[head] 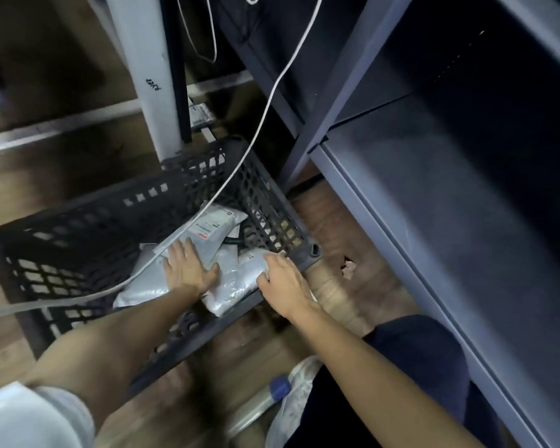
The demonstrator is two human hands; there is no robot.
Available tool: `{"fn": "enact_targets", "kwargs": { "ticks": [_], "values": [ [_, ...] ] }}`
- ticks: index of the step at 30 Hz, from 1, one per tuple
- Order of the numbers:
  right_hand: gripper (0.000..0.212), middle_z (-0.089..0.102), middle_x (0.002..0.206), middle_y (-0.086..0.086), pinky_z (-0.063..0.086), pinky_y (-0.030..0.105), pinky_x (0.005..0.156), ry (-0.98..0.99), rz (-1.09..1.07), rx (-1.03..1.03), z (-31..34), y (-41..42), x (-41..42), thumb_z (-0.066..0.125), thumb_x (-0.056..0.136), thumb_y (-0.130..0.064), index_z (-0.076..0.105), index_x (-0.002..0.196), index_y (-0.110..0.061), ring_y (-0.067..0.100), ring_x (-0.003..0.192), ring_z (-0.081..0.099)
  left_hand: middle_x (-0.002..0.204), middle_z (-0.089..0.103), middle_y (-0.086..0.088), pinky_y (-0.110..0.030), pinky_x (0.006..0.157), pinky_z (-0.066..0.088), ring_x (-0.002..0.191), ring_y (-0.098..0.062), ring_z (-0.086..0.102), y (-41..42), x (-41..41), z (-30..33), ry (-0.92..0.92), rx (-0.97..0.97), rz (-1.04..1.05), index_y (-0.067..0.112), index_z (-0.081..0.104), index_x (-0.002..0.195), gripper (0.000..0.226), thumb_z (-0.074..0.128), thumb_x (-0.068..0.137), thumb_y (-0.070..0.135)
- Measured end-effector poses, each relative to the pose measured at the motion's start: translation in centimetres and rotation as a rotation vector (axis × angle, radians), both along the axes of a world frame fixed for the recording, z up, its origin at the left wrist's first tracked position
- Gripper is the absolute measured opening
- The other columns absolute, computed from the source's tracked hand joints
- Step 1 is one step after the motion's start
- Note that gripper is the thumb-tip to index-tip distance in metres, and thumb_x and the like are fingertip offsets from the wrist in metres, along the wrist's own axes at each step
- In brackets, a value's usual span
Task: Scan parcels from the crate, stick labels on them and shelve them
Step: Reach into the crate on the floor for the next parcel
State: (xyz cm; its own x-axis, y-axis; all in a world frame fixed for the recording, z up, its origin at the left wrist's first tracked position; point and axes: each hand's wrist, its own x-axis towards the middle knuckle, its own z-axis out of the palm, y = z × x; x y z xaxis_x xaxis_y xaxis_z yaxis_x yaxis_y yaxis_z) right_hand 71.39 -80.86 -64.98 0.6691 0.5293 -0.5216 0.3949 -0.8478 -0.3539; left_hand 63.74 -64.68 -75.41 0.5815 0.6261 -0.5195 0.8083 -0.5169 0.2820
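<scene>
White cable [274, 88] slack across wooden floor [346, 221] (pale post [146, 76] behind), torn scrap [348, 268] nearby.

a black lattice crate [88, 227] sits on the wood floor [333, 221] beside a grey metal shelving unit [434, 195]. both hands reach into it — the left hand [188, 266] lies flat, fingers straight, on a grey poly mailer with a white label [207, 231]; the right hand [283, 286] curls its fingers round the edge of another grey mailer [240, 282] by the crate's near corner. a white cable [265, 108] trails down across the crate.
</scene>
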Motion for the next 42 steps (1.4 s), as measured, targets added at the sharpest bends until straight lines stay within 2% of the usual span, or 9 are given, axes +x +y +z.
{"fn": "enact_targets", "kwargs": {
  "ticks": [7, 14, 18, 25, 31, 35, 37, 40, 42],
  "values": [
    [0.048, 0.042, 0.145, 0.007, 0.027, 0.029, 0.107, 0.005, -0.03, 0.044, -0.4, 0.2, -0.9, 0.039, 0.097, -0.019, 0.037, 0.144, -0.009, 0.02, 0.134, 0.035, 0.158, -0.017, -0.017, -0.052, 0.115, -0.008, 0.143, -0.035, -0.023, 4.2, 0.1, -0.9, 0.313, -0.074, -0.051, 0.016, 0.015, 0.153, 0.097, 0.048, 0.081, 0.073],
    [0.048, 0.041, 0.146, 0.003, 0.029, 0.031, 0.111, 0.014, -0.086, 0.086, 0.0, 0.2, -1.1, 0.039, 0.097, -0.02, 0.037, 0.144, -0.012, 0.019, 0.136, 0.033, 0.159, -0.001, -0.02, -0.051, 0.116, -0.002, 0.146, -0.04, -0.002, 3.5, -0.2, -1.0, 0.429, -0.172, -0.068, 0.007, 0.006, 0.153, 0.107, 0.038, 0.08, 0.079],
    [0.047, 0.042, 0.145, 0.002, 0.029, 0.03, 0.109, 0.019, -0.097, 0.09, 0.2, -0.2, -1.0, 0.038, 0.097, -0.021, 0.036, 0.144, -0.013, 0.017, 0.136, 0.031, 0.158, 0.012, -0.02, -0.045, 0.117, 0.004, 0.146, -0.032, 0.011, 2.2, 0.0, -0.8, 0.33, -0.112, 0.05, -0.002, 0.001, 0.15, 0.118, 0.039, 0.077, 0.083],
    [0.048, 0.042, 0.144, 0.001, 0.03, 0.035, 0.113, -0.005, -0.153, 0.095, -0.1, -1.0, -0.9, 0.039, 0.096, -0.024, 0.037, 0.144, -0.014, 0.016, 0.137, 0.032, 0.144, 0.037, -0.019, -0.039, 0.105, 0.034, 0.131, -0.033, 0.04, 2.6, 1.3, -0.3, 0.297, -0.174, 0.266, 0.006, 0.03, 0.146, 0.101, 0.043, 0.078, 0.079],
    [0.048, 0.043, 0.144, 0.003, 0.028, 0.032, 0.113, -0.012, -0.177, 0.098, 0.4, -1.5, -0.3, 0.039, 0.096, -0.022, 0.038, 0.143, -0.012, 0.017, 0.135, 0.034, 0.134, 0.048, -0.02, -0.042, 0.104, 0.042, 0.122, -0.038, 0.05, 0.8, 2.6, 0.6, -0.05, -0.521, 0.687, -0.002, 0.024, 0.14, 0.094, 0.081, 0.074, 0.035],
    [0.047, 0.044, 0.143, 0.004, 0.029, 0.031, 0.112, -0.019, -0.177, 0.088, 0.8, -1.7, -0.1, 0.04, 0.097, -0.023, 0.038, 0.142, -0.012, 0.018, 0.133, 0.036, 0.102, 0.058, -0.014, -0.035, 0.075, 0.049, 0.072, -0.03, 0.061, -0.7, 3.0, 2.4, -0.111, -0.672, 0.794, -0.005, 0.02, 0.141, 0.092, 0.077, 0.076, 0.023],
    [0.047, 0.045, 0.142, 0.004, 0.029, 0.031, 0.112, -0.024, -0.186, 0.086, 1.3, -1.9, 0.1, 0.04, 0.097, -0.023, 0.039, 0.142, -0.011, 0.019, 0.133, 0.036, 0.091, 0.06, -0.01, -0.034, 0.063, 0.055, 0.051, -0.029, 0.059, -1.3, 3.2, 3.7, -0.174, -0.746, 0.828, -0.003, 0.031, 0.14, 0.077, 0.07, 0.076, 0.018],
    [0.047, 0.044, 0.142, 0.007, 0.029, 0.031, 0.111, -0.029, -0.217, 0.09, 2.4, -2.3, 0.3, 0.041, 0.097, -0.022, 0.038, 0.142, -0.01, 0.021, 0.133, 0.036, 0.115, 0.058, -0.015, -0.033, 0.044, 0.057, 0.059, -0.033, 0.062, -2.4, 3.5, 5.0, -0.301, -0.87, 0.888, 0.005, 0.066, 0.11, 0.03, 0.049, 0.086, 0.013],
    [0.047, 0.044, 0.141, 0.008, 0.029, 0.032, 0.111, -0.029, -0.241, 0.098, 3.4, -2.7, 0.5, 0.041, 0.096, -0.021, 0.038, 0.142, -0.01, 0.023, 0.132, 0.037, 0.124, 0.052, -0.014, -0.029, 0.042, 0.055, 0.073, -0.034, 0.064, -3.7, 3.5, 5.8, -0.332, -0.955, 0.948, 0.008, 0.073, 0.089, 0.026, 0.047, 0.088, 0.011]
  ]
}}
